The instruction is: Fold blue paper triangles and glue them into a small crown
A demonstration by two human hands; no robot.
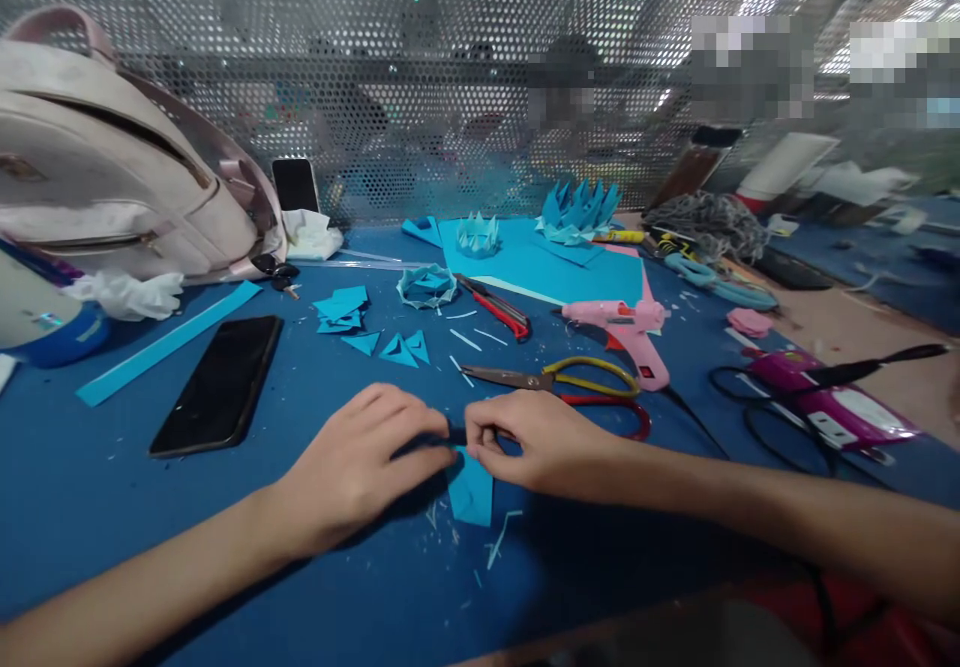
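Both hands meet over a small piece of blue paper (472,500) lying near the front of the table. My left hand (375,457) has its thumb and fingertips closed at the paper's upper left corner. Thumb and forefinger of my right hand (532,439) pinch its upper right side; the paper's top edge is partly hidden by the fingers. Just beyond the right hand lie scissors (525,379) with one yellow and one red handle. Small folded blue paper triangles (397,349) and a stack of blue paper pieces (341,309) lie farther off.
A pink glue gun (626,327), a red utility knife (499,309) and a folded paper ring (427,287) lie ahead. Spiky paper pieces (577,212) stand on a blue sheet (517,262). At left are a black phone (217,384), a paper strip (169,342) and a backpack (112,167).
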